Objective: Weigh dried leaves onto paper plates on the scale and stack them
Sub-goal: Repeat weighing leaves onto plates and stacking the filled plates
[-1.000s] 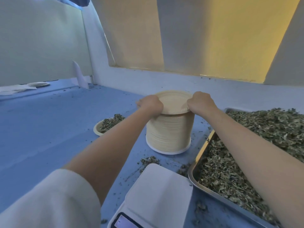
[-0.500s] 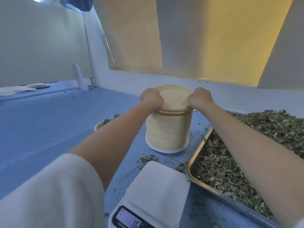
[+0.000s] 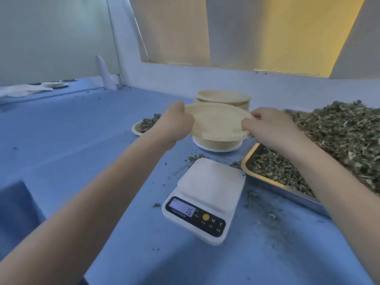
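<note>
A paper plate [image 3: 218, 124] is held in the air in front of the plate stack [image 3: 223, 99], the left hand [image 3: 176, 124] and right hand [image 3: 269, 125] each pinching one edge. The scale [image 3: 207, 194] is nearer, the tray of dried leaves [image 3: 337, 138] at right.

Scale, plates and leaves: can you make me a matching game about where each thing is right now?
Things:
1. Paper plate
2. Kitchen scale
3. Metal tray
4. Small plate of leaves

Places or states:
A. Heaped with dried leaves, at the right
B. Held in the air by left hand and right hand
C. On the blue table, behind the left arm
D. Bare on top, display lit

Pairs: 1-B, 2-D, 3-A, 4-C
</note>
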Available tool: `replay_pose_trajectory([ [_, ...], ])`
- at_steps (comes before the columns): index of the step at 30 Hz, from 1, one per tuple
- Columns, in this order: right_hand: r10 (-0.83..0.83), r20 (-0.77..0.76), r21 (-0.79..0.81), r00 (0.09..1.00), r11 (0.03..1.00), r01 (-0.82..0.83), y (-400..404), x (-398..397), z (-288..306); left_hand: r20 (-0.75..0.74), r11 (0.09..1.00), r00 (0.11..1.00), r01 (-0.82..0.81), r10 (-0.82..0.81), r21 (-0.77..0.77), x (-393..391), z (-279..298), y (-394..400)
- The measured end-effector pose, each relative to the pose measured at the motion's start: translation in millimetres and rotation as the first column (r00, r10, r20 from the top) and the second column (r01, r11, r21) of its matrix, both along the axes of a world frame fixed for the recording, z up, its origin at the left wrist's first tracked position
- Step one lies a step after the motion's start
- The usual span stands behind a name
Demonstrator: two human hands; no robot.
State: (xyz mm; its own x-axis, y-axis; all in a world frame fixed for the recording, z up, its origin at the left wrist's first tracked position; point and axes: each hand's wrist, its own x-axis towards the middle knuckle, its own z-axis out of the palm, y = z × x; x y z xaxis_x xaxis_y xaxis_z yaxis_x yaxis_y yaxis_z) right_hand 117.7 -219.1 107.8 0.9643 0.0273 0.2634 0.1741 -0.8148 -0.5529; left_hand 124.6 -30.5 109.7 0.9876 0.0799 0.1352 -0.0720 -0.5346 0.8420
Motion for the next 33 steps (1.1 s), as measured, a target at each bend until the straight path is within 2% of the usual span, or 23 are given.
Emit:
replay_pose_trajectory([
  [7, 0.005, -0.105, -0.083, 0.994, 0.996, -0.014, 11.6, -13.9, -64.2, -0.104, 0.999, 0.994, -0.018, 0.015, -0.028, -25.5, -63.9, 10.0],
  [13, -0.112, -0.152, -0.297, 0.982, 0.953, 0.063, 11.3, -13.3, -97.1, -0.112, 1.000, 0.994, 0.011, -0.009, 0.017, -29.5, -97.5, 6.4],
  [19, -0.105, -0.188, -0.270, 0.977, 0.962, 0.052, 7.0, -10.2, -106.9, -0.148, 1.000, 0.989, -0.010, 0.014, 0.027, -20.7, -111.7, 1.5],
  [26, -0.041, -0.094, -0.149, 0.995, 0.988, 0.027, 8.7, -3.1, -101.7, -0.082, 0.998, 0.994, -0.064, 0.066, 0.023, -6.9, -108.3, 10.2],
  [33, -0.007, -0.038, -0.134, 0.999, 0.991, 0.001, 19.2, 5.5, -94.9, -0.047, 0.998, 0.997, -0.059, 0.058, -0.010, 7.6, -107.5, 17.6],
])
